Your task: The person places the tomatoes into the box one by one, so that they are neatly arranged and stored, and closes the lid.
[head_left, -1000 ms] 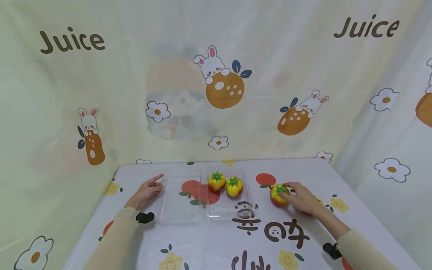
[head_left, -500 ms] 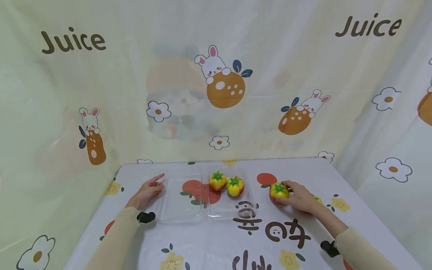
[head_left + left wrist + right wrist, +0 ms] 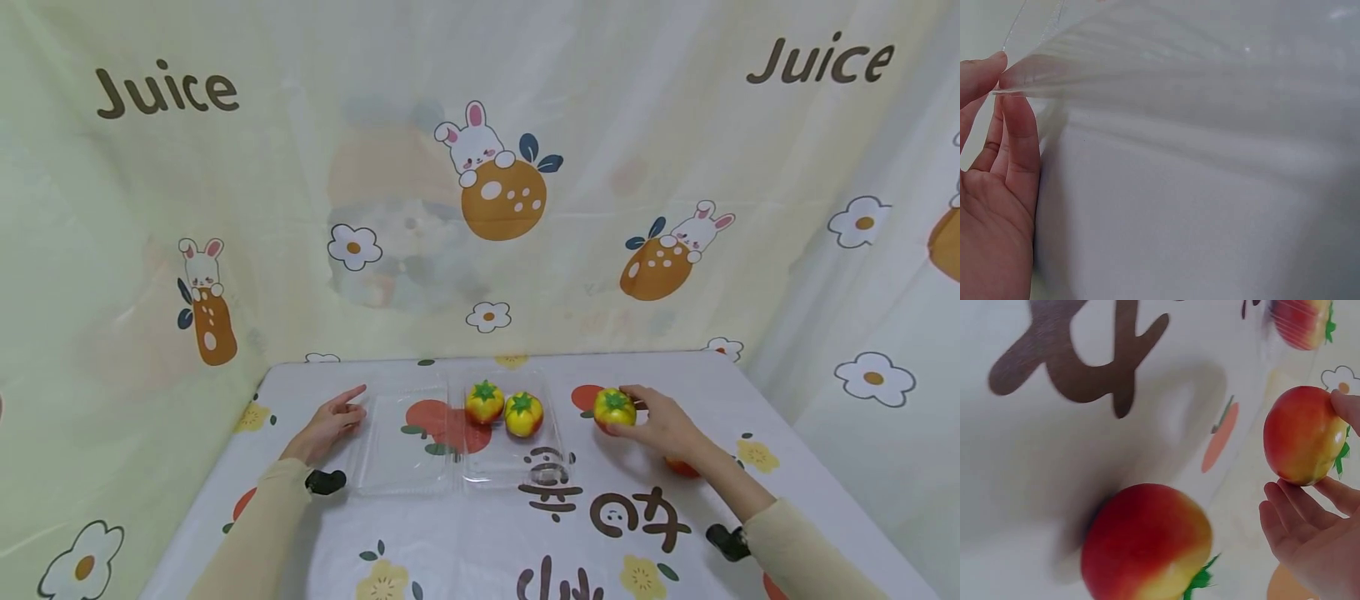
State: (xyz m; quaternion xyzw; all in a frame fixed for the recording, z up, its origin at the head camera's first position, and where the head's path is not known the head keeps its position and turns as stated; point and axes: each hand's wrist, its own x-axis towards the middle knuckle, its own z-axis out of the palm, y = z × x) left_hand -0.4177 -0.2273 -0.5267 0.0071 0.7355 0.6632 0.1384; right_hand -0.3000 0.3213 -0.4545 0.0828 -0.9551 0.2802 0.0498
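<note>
Printed cloth spreads before you; the yellow-red fruit pinched in your right hand no longer rests on it, leaving one loose fruit there (half hidden from above), while your left hand pinches the edge of the clear box.

Right of the container with two fruits inside is a third fruit; farther right, a fourth fruit.
</note>
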